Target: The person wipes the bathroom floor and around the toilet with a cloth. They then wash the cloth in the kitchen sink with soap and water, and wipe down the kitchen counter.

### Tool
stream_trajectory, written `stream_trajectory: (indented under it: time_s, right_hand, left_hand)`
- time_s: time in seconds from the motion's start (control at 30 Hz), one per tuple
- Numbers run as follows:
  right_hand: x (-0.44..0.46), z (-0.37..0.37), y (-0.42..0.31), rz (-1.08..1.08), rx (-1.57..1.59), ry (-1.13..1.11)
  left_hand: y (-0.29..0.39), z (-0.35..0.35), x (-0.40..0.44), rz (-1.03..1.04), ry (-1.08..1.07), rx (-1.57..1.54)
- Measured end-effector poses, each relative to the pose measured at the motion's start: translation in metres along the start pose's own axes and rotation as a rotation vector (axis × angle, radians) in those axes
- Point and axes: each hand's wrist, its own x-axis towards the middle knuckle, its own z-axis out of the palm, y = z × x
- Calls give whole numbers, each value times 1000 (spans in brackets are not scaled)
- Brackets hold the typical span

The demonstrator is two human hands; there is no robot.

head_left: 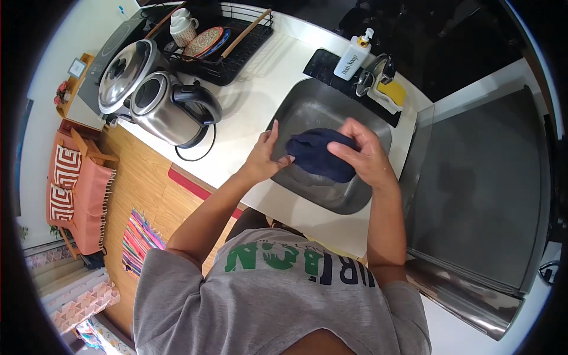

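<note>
A dark navy cloth [319, 155] is bunched up over the grey sink basin [302, 100]. My right hand [368, 155] is at the cloth's right side, with its fingers curled and its thumb pressed over the fabric. On the left, my left hand [263, 157] has its fingers apart, the index finger pointing away from me. Its thumb tip meets the cloth's left edge. Part of the basin floor is hidden under the cloth, and I cannot tell whether the cloth rests on it.
Behind the basin stand a dish soap bottle [353, 58], a faucet [378, 74] and a yellow sponge [391, 93] in a holder. Leftward are a kettle [160, 112], a lidded steel pot [125, 74] and a dish rack [228, 70]. A dark glass-like cover [479, 177] lies right.
</note>
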Motion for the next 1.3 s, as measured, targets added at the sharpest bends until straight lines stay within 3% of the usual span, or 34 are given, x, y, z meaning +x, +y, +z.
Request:
stream_trajectory:
  time_s: [0.07,0.1,0.2,0.27,0.33,0.4,0.47,0.5,0.53,0.57,0.63,0.67,0.7,0.73,0.8,0.87,0.93,1.0,1.1,1.2,1.27,1.3]
  right_hand:
    - [4,22,-22,-202,42,-115]
    - [4,32,-26,-261,15,-171]
    - [-1,54,-40,-509,-303,-393]
    - [-16,80,-23,-635,-679,-69]
    - [-22,85,21,-549,-834,69]
    - [-15,78,61,-723,-631,232]
    - [-7,76,74,-759,-510,305]
    - [1,79,71,-588,-351,379]
    - [9,84,60,-408,-193,448]
    - [26,85,46,-399,-89,455]
    - [80,100,28,-479,116,444]
    - [108,113,29,-560,220,430]
    - [134,117,33,-654,-61,358]
    - [153,122,41,-739,-345,282]
    - [173,149,84,-364,-592,173]
    - [182,185,121,-202,-903,116]
    - [194,199,152,-340,-1068,64]
    - [229,187,156,-306,-1153,240]
    - [309,131,168,-155,-1366,503]
    - [369,79,173,76,-1325,519]
    - [373,79,164,173,-1300,491]
    - [367,84,163,156,-1295,511]
  left_hand:
    - [-12,12,8,-18,-39,630]
    - [-4,16,14,-28,-237,850]
    - [14,34,16,399,-309,831]
    - [27,35,13,556,-301,805]
    - [35,38,9,637,-282,778]
    - [40,41,2,665,-199,654]
    - [40,35,-8,680,-97,433]
    - [40,33,-12,695,-49,323]
    - [42,17,-23,602,-88,433]
    - [44,0,-34,507,-128,540]
    - [50,-35,-53,587,77,589]
    - [43,-46,-61,483,153,611]
    - [36,-57,-70,380,227,631]
    - [22,-69,-78,257,168,636]
    - [-6,-90,-96,85,46,621]
    - [-22,-98,-111,-18,54,552]
    - [-34,-106,-119,-64,19,475]
    - [-38,-114,-120,-37,9,412]
    - [-48,-134,-120,-78,0,344]
    - [-55,-157,-118,-90,5,335]
    - [-55,-167,-123,-239,-12,251]
    - [-54,-170,-121,-218,-9,256]
